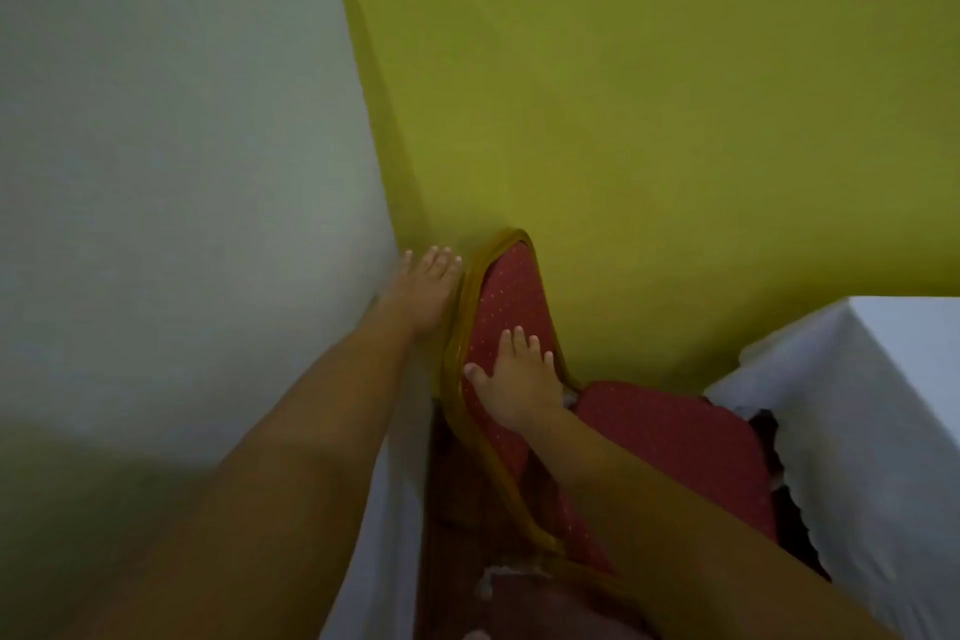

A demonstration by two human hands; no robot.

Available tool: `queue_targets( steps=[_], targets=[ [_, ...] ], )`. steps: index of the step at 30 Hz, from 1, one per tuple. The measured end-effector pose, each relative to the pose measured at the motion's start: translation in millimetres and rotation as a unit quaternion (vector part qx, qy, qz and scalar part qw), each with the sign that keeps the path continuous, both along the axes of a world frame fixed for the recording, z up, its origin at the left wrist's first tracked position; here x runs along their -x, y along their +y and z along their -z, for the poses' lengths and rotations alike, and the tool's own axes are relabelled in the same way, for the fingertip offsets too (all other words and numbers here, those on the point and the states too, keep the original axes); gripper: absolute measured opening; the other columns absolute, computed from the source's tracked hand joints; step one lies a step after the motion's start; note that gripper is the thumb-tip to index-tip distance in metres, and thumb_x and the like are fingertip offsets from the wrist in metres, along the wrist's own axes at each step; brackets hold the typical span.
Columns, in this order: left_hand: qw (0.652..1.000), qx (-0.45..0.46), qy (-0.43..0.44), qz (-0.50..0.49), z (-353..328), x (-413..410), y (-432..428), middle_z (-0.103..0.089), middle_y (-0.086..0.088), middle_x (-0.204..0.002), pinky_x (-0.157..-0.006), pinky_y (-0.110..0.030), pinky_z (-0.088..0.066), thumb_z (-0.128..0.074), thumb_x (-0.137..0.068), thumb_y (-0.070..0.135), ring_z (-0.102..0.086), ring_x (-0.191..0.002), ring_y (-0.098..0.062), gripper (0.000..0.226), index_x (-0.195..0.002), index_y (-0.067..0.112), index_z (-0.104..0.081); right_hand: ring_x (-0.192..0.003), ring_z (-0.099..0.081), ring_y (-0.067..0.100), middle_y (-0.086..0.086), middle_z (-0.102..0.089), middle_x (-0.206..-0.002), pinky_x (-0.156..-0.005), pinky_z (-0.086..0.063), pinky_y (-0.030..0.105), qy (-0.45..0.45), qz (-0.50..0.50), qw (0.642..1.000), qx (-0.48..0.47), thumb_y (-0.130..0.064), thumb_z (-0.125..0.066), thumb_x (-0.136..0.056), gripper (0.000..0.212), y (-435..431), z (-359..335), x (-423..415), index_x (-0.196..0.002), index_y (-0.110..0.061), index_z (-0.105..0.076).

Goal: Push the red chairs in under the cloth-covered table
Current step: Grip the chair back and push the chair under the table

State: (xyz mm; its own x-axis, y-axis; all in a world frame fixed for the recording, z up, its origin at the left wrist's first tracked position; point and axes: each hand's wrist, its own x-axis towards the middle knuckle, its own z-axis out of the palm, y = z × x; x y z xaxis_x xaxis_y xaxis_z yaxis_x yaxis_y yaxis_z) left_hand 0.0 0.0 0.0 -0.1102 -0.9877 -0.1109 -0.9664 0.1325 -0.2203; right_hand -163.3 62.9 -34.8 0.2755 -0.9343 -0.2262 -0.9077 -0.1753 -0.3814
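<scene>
A red chair with small white dots and a gold frame stands by the yellow-green wall. Its backrest (511,286) rises in the middle of the view and its seat (675,431) points right, toward the table under a white cloth (857,405). The seat's far edge lies under the hanging cloth. My left hand (426,291) presses flat against the outer side of the gold frame, fingers straight. My right hand (514,379) lies on the red front of the backrest, thumb by the frame. The backrest is held between both hands.
A white wall (182,172) meets the yellow-green wall (675,94) in a corner just behind the chair. A white surface (384,509) runs along the chair's left side below my left arm. A dark gap shows between seat and tablecloth.
</scene>
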Motion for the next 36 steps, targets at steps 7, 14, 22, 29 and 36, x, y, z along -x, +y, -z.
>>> queue_targets(
  steps=[7,14,22,29,36],
  targets=[
    [0.993,-0.02,-0.022,0.112,12.4,-5.0,-62.8,-0.004,-0.008,-0.162,-0.117,-0.049,-0.002,-0.05,-0.091,0.017,-0.002,-0.148,-0.023,0.082,-0.152,0.011,0.005,-0.145,-0.007,0.027,0.01,-0.001,-0.159,-0.116,-0.009,0.046,-0.085,0.054,0.995,0.021,-0.055,-0.044,-0.087,0.089,-22.3,15.0,-39.5,-0.15,-0.008,0.0],
    [0.978,0.031,-0.019,0.204,21.9,-14.3,-93.3,-0.003,-0.009,-0.161,-0.117,-0.048,-0.001,-0.05,-0.085,0.003,-0.002,-0.148,-0.024,0.086,-0.152,0.01,0.003,-0.146,-0.006,0.023,0.009,0.002,-0.159,-0.118,-0.012,0.041,-0.137,0.086,0.986,0.028,-0.044,-0.059,-0.085,0.099,-26.6,22.6,-60.5,-0.148,-0.008,0.009],
    [0.965,0.052,-0.001,0.257,25.7,-7.7,-97.2,-0.013,-0.01,-0.16,-0.118,-0.049,-0.004,-0.051,-0.086,0.002,-0.008,-0.147,-0.025,0.07,-0.149,0.01,-0.022,-0.145,-0.011,0.021,0.002,0.006,-0.16,-0.105,-0.034,0.038,-0.179,0.089,0.98,-0.011,-0.035,-0.064,-0.079,0.106,-17.7,26.3,-52.8,-0.147,-0.014,0.014],
    [0.962,0.048,0.161,0.216,40.0,25.5,-65.9,-0.026,-0.011,-0.157,-0.118,-0.048,-0.011,-0.057,-0.091,0.023,-0.021,-0.145,-0.024,0.063,-0.146,0.011,-0.029,-0.132,-0.041,0.027,0.01,-0.022,-0.156,-0.087,-0.047,0.036,-0.151,0.064,0.986,0.036,-0.026,-0.066,-0.072,0.104,11.6,29.5,-4.9,-0.149,-0.007,0.001],
    [0.945,0.046,0.236,0.221,45.2,66.5,-24.5,-0.028,-0.014,-0.155,-0.117,-0.05,-0.017,-0.061,-0.086,0.021,-0.027,-0.143,-0.027,0.068,-0.146,0.009,-0.03,-0.121,-0.052,0.02,-0.008,-0.012,-0.159,-0.077,-0.042,0.029,-0.16,0.06,0.985,-0.021,-0.033,-0.059,-0.065,0.107,43.4,23.1,60.6,-0.148,-0.029,0.008]
  ],
)
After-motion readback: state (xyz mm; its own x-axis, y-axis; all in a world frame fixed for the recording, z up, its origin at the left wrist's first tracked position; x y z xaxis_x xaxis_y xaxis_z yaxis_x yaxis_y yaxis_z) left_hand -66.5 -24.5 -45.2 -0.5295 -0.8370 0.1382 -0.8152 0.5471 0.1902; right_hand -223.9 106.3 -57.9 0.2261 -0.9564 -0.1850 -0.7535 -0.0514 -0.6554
